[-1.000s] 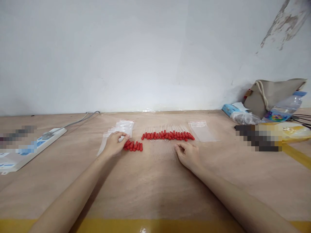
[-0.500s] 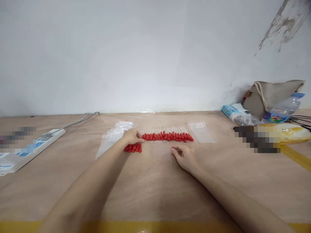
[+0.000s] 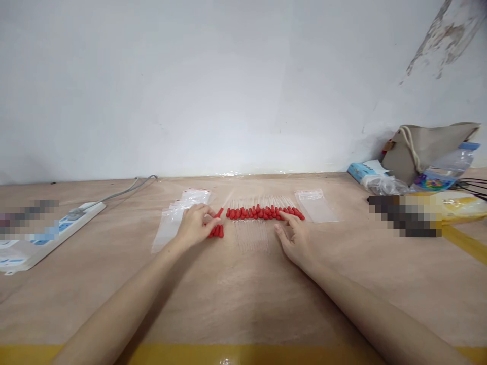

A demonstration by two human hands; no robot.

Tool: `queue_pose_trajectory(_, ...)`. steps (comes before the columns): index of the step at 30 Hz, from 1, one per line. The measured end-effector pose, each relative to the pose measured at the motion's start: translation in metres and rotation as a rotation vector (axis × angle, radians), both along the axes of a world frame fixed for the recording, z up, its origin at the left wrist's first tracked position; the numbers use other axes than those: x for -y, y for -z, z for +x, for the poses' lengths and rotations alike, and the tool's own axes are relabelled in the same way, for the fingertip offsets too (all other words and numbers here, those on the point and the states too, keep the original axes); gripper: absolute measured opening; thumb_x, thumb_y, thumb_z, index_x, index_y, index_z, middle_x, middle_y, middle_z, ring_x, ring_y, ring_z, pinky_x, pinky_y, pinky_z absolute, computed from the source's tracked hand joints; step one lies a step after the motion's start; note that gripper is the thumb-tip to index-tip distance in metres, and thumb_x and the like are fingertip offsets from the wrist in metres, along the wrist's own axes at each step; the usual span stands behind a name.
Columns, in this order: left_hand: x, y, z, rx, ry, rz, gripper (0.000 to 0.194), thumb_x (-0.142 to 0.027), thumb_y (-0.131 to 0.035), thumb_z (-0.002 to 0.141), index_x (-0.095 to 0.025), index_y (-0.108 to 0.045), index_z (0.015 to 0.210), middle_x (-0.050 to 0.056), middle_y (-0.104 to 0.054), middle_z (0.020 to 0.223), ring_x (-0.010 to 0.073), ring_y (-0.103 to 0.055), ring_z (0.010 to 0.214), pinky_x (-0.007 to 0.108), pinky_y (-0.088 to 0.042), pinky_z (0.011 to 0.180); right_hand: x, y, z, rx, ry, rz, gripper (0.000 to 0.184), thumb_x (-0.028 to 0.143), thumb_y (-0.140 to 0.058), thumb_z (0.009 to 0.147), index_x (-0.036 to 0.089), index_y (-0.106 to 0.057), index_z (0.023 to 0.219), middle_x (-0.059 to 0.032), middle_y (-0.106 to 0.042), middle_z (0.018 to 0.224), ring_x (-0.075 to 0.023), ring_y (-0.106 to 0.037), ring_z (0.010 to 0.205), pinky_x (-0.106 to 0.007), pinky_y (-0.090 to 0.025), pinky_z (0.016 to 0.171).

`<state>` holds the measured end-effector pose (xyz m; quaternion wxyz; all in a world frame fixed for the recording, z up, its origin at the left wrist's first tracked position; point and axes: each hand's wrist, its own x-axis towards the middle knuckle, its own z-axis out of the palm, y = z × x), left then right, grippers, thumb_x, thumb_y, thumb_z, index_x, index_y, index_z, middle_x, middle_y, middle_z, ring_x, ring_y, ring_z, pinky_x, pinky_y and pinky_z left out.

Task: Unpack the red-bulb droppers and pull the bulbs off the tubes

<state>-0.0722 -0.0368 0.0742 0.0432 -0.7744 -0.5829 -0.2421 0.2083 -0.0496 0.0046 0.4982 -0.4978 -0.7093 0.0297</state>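
Observation:
My left hand (image 3: 196, 223) pinches a dropper (image 3: 218, 212) by its red rubber bulb; a thin clear tube points up and right from it. A row of similar red-bulbed droppers (image 3: 251, 212) lies to the right, thin clear tubes fanning out behind. More red bulbs (image 3: 217, 232) lie just under my left hand, partly hidden by it. In front of the row are loose clear tubes (image 3: 251, 237) laid side by side. My right hand (image 3: 294, 235) is at the row's right end, thumb and index finger apart, the fingertip at the red bulbs; nothing shows in its grasp.
Clear zip bags lie left (image 3: 165, 230) and right (image 3: 316, 208) of the row. A white power strip (image 3: 72, 225) with a grey cable stands at left. At right are a tissue pack (image 3: 359, 173), a beige bag (image 3: 429, 147), a plastic bottle (image 3: 452, 165) and a yellow package (image 3: 460, 205).
My left hand has drawn back left from the row's left end, and a dropper now shows in its fingers. My right hand has shifted right and up to the row, its fingers opening.

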Motion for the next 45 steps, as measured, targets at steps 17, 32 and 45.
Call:
queue_pose_trajectory(17, 0.045, 0.049, 0.058, 0.026, 0.401, 0.219, 0.02, -0.033, -0.054, 0.081, -0.021, -0.06, 0.096, 0.003, -0.063, 0.096, 0.0176, -0.051, 0.088, 0.034, -0.033, 0.078, 0.018, -0.011, -0.01, 0.473, -0.279, 0.359, 0.014, 0.026, -0.051, 0.084, 0.025, -0.064, 0.088, 0.0049, -0.06, 0.063, -0.0095, -0.051, 0.069, -0.04, -0.017, 0.098)
queue_pose_trajectory(32, 0.05, 0.047, 0.056, -0.045, 0.501, 0.204, 0.015, -0.023, -0.047, 0.085, -0.02, -0.061, 0.077, -0.001, -0.065, 0.079, 0.0153, -0.05, 0.08, 0.037, -0.028, 0.083, 0.024, -0.01, -0.009, 0.475, -0.312, 0.464, 0.015, 0.02, -0.052, 0.082, 0.027, -0.063, 0.09, 0.0063, -0.062, 0.064, -0.009, -0.049, 0.069, -0.038, -0.019, 0.094)
queue_pose_trajectory(45, 0.059, 0.03, 0.058, 0.018, 0.514, 0.079, 0.02, -0.023, -0.044, 0.086, -0.019, -0.058, 0.074, 0.0, -0.064, 0.074, 0.0154, -0.049, 0.077, 0.038, -0.026, 0.08, 0.028, -0.012, -0.005, 0.5, -0.252, 0.583, 0.022, 0.016, -0.052, 0.081, 0.03, -0.061, 0.095, 0.01, -0.065, 0.066, -0.0065, -0.055, 0.07, -0.038, -0.013, 0.099)
